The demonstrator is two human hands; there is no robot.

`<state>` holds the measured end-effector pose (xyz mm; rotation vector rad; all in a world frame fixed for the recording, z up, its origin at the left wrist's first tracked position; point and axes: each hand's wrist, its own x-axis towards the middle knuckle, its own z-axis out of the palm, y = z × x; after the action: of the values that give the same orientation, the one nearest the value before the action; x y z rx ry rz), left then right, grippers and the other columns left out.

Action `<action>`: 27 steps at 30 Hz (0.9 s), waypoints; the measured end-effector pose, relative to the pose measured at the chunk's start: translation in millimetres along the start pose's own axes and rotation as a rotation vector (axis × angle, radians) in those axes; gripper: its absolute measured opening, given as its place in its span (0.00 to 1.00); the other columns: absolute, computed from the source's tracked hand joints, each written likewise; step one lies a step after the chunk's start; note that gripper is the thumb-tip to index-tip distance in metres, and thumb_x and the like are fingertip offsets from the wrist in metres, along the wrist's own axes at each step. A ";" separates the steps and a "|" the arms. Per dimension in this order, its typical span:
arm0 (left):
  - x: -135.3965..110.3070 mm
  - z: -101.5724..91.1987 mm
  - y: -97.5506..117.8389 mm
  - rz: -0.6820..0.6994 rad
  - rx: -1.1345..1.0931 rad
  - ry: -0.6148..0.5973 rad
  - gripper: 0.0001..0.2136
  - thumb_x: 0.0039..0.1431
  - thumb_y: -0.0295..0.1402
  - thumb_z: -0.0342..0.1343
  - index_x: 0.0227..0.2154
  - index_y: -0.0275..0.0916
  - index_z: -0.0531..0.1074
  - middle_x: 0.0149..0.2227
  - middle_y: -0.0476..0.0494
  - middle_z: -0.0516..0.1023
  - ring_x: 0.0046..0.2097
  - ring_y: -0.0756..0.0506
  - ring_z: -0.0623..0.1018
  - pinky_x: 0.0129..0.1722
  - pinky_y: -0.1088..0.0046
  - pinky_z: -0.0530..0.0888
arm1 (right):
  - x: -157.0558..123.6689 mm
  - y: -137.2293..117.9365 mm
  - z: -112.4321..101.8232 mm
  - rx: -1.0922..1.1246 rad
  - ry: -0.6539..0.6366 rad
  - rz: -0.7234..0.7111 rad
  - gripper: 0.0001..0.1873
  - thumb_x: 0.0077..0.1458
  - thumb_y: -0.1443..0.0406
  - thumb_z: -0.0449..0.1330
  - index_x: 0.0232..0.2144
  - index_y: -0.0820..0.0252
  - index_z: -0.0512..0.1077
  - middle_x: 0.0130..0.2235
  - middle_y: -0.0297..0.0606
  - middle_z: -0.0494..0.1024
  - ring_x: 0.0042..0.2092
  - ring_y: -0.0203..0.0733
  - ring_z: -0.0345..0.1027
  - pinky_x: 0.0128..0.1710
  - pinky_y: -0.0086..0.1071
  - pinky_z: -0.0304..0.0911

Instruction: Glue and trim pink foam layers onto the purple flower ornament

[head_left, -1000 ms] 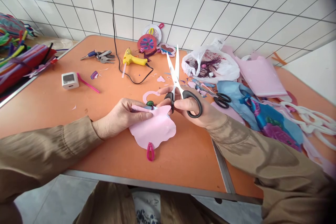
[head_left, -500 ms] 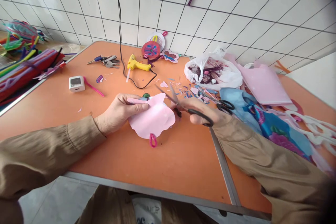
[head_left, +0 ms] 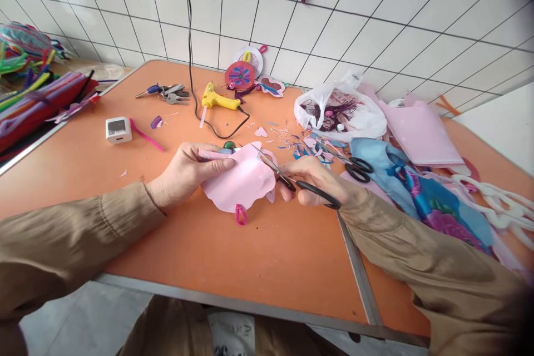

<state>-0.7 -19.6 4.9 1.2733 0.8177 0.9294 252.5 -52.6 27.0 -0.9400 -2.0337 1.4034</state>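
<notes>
My left hand [head_left: 186, 169] pinches the left edge of a pale pink cut-out sheet [head_left: 240, 183] held just above the orange table [head_left: 258, 256]. A small pink loop [head_left: 241, 214] hangs from the sheet's lower edge, and a green bead [head_left: 228, 145] shows behind its top. My right hand [head_left: 317, 178] is closed in the black handles of a pair of scissors [head_left: 292, 178]. Their blades point left and lie across the sheet's upper right edge.
A second pair of black scissors [head_left: 354, 166] lies among paper scraps right of my hands. A yellow glue gun [head_left: 217, 101] with its black cord, keys [head_left: 164, 92], a white timer [head_left: 118, 129], a plastic bag [head_left: 340, 111], pink sheets [head_left: 417, 130] and blue printed fabric [head_left: 421, 189] lie about.
The scissors swung down from pointing upward to lying level, with their blades now on the pink sheet's edge. My left hand kept hold of the sheet and turned it slightly.
</notes>
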 end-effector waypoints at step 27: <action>2.2 -1.1 -3.6 -0.002 0.015 0.005 0.07 0.46 0.36 0.70 0.27 0.38 0.84 0.27 0.45 0.82 0.26 0.51 0.75 0.22 0.79 0.71 | -1.7 6.9 -5.8 -0.040 -0.026 -0.004 0.31 0.52 0.42 0.60 0.33 0.67 0.75 0.24 0.33 0.71 0.25 0.30 0.60 0.26 0.26 0.59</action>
<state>-0.4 -17.4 1.2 1.2832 0.8306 0.9272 259.5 -48.8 22.6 -0.9380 -2.0891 1.3840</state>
